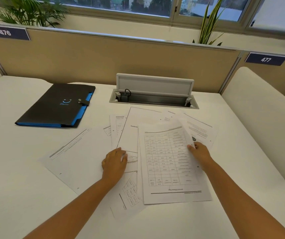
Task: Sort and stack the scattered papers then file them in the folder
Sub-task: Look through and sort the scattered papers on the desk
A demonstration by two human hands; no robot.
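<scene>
Several white printed sheets lie scattered and overlapping across the middle of the white desk [26,195]. On top is a sheet with a printed table [169,163]; my right hand [201,153] pinches its right edge, which curls up off the pile. My left hand [115,163] rests flat, fingers together, on the lower part of a bordered title sheet [134,131]. A large punched sheet [76,156] lies to the left, another text sheet [200,131] behind my right hand. The black folder with blue dividers [57,106] lies closed, snapped, at the back left.
An open cable box [153,99] with its lid raised sits in the desk at the back centre. Beige partition panels with signs 476 and 477 stand behind. A white side divider [259,118] rises at the right. Plants stand by the window.
</scene>
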